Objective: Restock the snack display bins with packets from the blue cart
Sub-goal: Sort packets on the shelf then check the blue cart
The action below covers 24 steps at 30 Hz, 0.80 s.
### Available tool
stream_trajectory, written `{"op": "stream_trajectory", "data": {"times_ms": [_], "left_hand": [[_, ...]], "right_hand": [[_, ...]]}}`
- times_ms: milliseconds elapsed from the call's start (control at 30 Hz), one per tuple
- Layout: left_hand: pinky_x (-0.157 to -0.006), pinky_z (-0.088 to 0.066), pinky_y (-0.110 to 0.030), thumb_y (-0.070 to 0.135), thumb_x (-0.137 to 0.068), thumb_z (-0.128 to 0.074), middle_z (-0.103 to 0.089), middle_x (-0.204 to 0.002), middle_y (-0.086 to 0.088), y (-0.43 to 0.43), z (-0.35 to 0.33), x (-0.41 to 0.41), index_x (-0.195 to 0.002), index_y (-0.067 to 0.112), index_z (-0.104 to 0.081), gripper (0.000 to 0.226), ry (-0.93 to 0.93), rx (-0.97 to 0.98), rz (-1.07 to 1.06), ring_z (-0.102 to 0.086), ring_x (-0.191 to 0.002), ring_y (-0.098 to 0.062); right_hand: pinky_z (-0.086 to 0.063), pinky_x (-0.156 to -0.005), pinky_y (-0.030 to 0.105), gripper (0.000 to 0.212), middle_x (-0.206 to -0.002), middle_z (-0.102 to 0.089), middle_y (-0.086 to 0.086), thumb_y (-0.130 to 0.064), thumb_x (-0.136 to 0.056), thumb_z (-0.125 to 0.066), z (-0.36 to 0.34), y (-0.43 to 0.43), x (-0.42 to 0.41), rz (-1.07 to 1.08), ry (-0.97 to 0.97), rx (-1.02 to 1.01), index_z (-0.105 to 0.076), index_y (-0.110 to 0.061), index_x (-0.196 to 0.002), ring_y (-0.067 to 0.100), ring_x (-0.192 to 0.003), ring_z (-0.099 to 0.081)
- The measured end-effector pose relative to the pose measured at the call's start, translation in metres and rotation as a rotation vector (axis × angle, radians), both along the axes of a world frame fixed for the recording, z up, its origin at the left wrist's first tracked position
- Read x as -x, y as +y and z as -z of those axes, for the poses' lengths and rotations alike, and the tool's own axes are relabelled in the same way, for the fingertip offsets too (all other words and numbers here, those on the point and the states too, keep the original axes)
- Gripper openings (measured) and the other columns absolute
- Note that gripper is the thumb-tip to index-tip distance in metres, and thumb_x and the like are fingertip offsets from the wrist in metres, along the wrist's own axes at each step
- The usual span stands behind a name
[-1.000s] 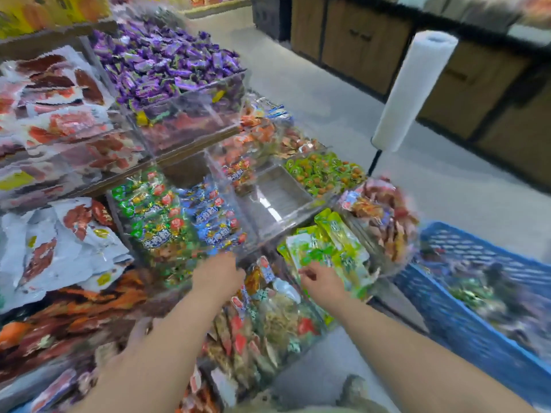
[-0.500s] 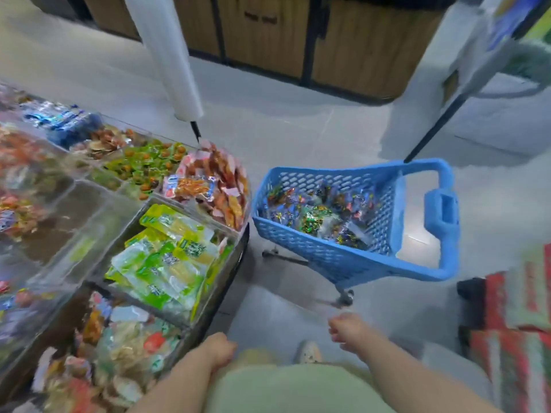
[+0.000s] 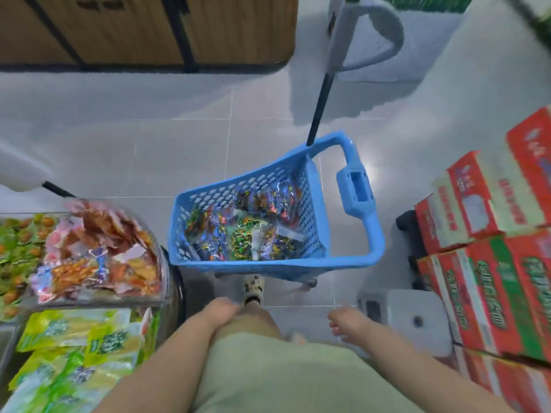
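The blue cart (image 3: 268, 268) stands on the grey tiled floor (image 3: 134, 150) at twelve o'clock from the person, just past a patterned shoe (image 3: 253, 289), with its handle (image 3: 354, 189) turned to about one o'clock. Inside it, on the bottom of the mesh basket, lies a loose heap of shiny mixed-colour snack packets (image 3: 244, 234); their print is too blurred to read. The left hand (image 3: 222, 311) hangs low at the thigh, its fingers bent loosely downward and nothing in them. The right hand (image 3: 347, 321) is out at the person's side at about four o'clock in the frame, fingers relaxed and slightly spread, also empty, and apart from the cart. At nine o'clock a clear display bin (image 3: 98, 302) is piled high with orange and red packets (image 3: 98, 257); just nearer the person, at eight o'clock, lie green-and-yellow packets (image 3: 89, 344), and at the far left edge sit small green and orange sweets (image 3: 18, 248). At three o'clock red-and-green cartons (image 3: 492, 263) are stacked. A wooden cabinet (image 3: 143, 28) runs along the top at eleven o'clock, and a black pole (image 3: 320, 105) rises behind the cart.
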State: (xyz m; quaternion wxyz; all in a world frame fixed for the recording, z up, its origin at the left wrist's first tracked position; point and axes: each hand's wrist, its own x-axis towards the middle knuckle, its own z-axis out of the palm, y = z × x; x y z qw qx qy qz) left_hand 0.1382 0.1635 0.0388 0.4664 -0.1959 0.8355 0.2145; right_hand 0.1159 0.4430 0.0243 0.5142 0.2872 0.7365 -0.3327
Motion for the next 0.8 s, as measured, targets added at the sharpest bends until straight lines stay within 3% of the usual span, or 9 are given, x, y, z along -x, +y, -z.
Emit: {"op": "stream_trajectory", "data": {"times_ms": [33, 300, 400, 433, 500, 600, 667, 733, 800], "left_hand": [[-0.095, -0.035, -0.026, 0.018, -0.102, -0.035, -0.052, -0.136, -0.020, -0.006, 0.002, 0.017, -0.128, -0.001, -0.055, 0.038, -0.003, -0.014, -0.153, -0.047, -0.127, -0.029], [-0.096, -0.036, -0.035, 0.014, -0.103, -0.030, -0.051, -0.132, -0.024, -0.070, -0.004, 0.128, -0.129, -0.004, -0.052, 0.038, -0.008, -0.046, 0.153, -0.048, -0.121, -0.031], [-0.076, -0.044, -0.021, 0.015, -0.101, -0.039, -0.058, -0.128, -0.020, -0.091, 0.002, 0.155, -0.124, -0.003, -0.057, 0.034, -0.039, -0.041, 0.063, -0.058, -0.090, -0.015], [-0.077, -0.044, -0.021, 0.013, -0.100, -0.039, -0.058, -0.128, -0.020, -0.097, 0.003, 0.160, -0.122, -0.003, -0.058, 0.033, -0.041, -0.054, 0.051, -0.058, -0.089, -0.014], [-0.088, -0.043, -0.029, 0.009, -0.101, -0.035, -0.054, -0.131, -0.022, -0.107, 0.006, 0.167, -0.125, -0.004, -0.054, 0.033, -0.062, -0.089, 0.066, -0.056, -0.104, -0.022], [-0.065, -0.037, -0.016, 0.018, -0.100, -0.041, -0.057, -0.129, -0.019, -0.115, 0.013, 0.172, -0.124, -0.001, -0.056, 0.035, -0.046, -0.083, -0.028, -0.043, -0.066, -0.005], [-0.069, -0.035, -0.021, 0.023, -0.100, -0.042, -0.059, -0.127, -0.016, -0.119, 0.022, 0.171, -0.123, 0.002, -0.057, 0.035, -0.078, -0.074, 0.045, -0.042, -0.067, -0.013], [-0.078, -0.032, -0.021, 0.024, -0.100, -0.041, -0.061, -0.111, -0.009, -0.124, 0.029, 0.164, -0.114, 0.012, -0.056, 0.025, -0.125, -0.066, 0.060, -0.043, -0.083, -0.015], [-0.079, -0.031, -0.021, 0.023, -0.100, -0.039, -0.048, -0.081, 0.003, -0.128, 0.035, 0.157, -0.086, 0.017, -0.048, 0.018, -0.124, -0.055, 0.058, -0.043, -0.077, -0.016]], "right_hand": [[-0.042, -0.058, 0.021, 0.016, -0.077, -0.053, -0.002, -0.016, -0.094, -0.048, -0.002, -0.007, 0.009, 0.018, -0.003, 0.006, -0.048, -0.020, -0.079, 0.009, -0.063, -0.052], [-0.038, -0.048, 0.015, 0.018, -0.063, -0.056, -0.001, -0.022, -0.094, -0.048, -0.021, -0.075, 0.082, -0.013, -0.074, 0.037, -0.052, -0.016, -0.078, 0.006, -0.048, -0.052], [-0.033, -0.039, 0.015, 0.023, -0.046, -0.051, 0.001, -0.017, -0.092, -0.051, -0.023, -0.098, 0.108, 0.039, -0.055, 0.055, -0.051, -0.011, -0.070, 0.009, -0.036, -0.043], [-0.033, -0.039, 0.015, 0.026, -0.046, -0.050, 0.002, -0.016, -0.093, -0.050, -0.024, -0.106, 0.117, 0.031, -0.037, 0.046, -0.049, -0.011, -0.067, 0.010, -0.037, -0.042], [-0.036, -0.046, 0.020, 0.029, -0.057, -0.049, 0.005, -0.015, -0.094, -0.048, -0.022, -0.119, 0.135, -0.010, 0.000, 0.032, -0.046, -0.012, -0.065, 0.014, -0.047, -0.043], [-0.037, -0.056, 0.019, 0.032, -0.067, -0.044, -0.003, -0.014, -0.097, -0.042, -0.009, -0.136, 0.154, -0.138, 0.010, 0.025, -0.041, -0.021, -0.066, 0.008, -0.056, -0.041], [-0.036, -0.057, 0.015, 0.032, -0.068, -0.042, -0.005, -0.013, -0.098, -0.040, 0.002, -0.142, 0.162, -0.198, 0.010, 0.010, -0.040, -0.023, -0.067, 0.005, -0.057, -0.039], [-0.038, -0.057, 0.016, 0.023, -0.069, -0.042, -0.004, -0.012, -0.098, -0.040, 0.017, -0.148, 0.167, -0.204, -0.018, 0.001, -0.051, -0.017, -0.078, 0.005, -0.058, -0.040], [-0.039, -0.058, 0.018, 0.024, -0.069, -0.045, -0.003, -0.013, -0.097, -0.042, 0.032, -0.153, 0.171, -0.188, -0.025, 0.004, -0.061, -0.001, -0.107, 0.007, -0.058, -0.043]]}}
